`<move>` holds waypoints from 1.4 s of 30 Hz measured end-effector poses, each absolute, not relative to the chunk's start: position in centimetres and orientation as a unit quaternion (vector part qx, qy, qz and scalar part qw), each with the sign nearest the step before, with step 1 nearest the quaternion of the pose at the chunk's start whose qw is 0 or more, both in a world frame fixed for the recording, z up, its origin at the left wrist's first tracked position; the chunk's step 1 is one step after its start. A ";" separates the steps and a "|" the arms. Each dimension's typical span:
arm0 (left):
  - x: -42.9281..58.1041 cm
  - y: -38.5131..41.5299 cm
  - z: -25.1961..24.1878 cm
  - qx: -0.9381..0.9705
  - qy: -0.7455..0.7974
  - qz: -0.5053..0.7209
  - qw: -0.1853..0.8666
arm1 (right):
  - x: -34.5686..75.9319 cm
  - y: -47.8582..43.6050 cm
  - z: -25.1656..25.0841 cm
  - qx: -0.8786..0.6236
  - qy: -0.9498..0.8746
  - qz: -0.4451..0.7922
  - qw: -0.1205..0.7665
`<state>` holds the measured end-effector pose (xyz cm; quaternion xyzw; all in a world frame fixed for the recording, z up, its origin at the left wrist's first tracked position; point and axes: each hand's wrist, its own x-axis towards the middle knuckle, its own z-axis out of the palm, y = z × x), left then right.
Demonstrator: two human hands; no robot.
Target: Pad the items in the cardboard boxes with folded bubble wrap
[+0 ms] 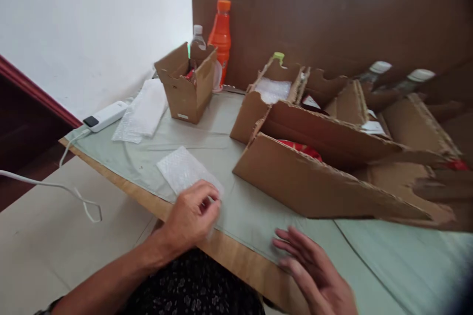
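A small bubble-wrap bag (179,165) lies on the pale green cloth near the table's front edge. My left hand (195,214) is over its near end, thumb and fingers curled together in a pinch on the bag's edge. That near corner is partly hidden by the hand. Farther right, my right hand (314,275) hovers by the table edge, fingers spread and slightly blurred, with nothing in it. Beyond it stands a long open cardboard box (295,182) with a red packet (303,147) inside.
More bubble-wrap bags (144,108) lie at the back left beside a white power strip (107,115). A small cardboard box (185,93) and an orange bottle (221,34) stand at the back. Several cardboard compartments line the right; one holds bubble wrap (272,89).
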<state>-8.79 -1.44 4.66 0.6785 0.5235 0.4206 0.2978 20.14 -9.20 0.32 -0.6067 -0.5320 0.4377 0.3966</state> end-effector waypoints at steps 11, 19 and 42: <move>-7.8 -4.4 1.6 0.777 0.492 0.340 0.197 | 18.4 -6.1 0.7 -0.599 -0.555 0.450 0.360; -11.4 0.0 0.0 0.769 0.619 0.157 -0.007 | 17.4 -10.3 1.8 -0.575 -0.656 0.403 0.277; -14.8 -7.4 1.4 0.769 0.483 0.361 0.210 | 8.9 -10.6 1.1 -0.475 -0.315 0.723 0.390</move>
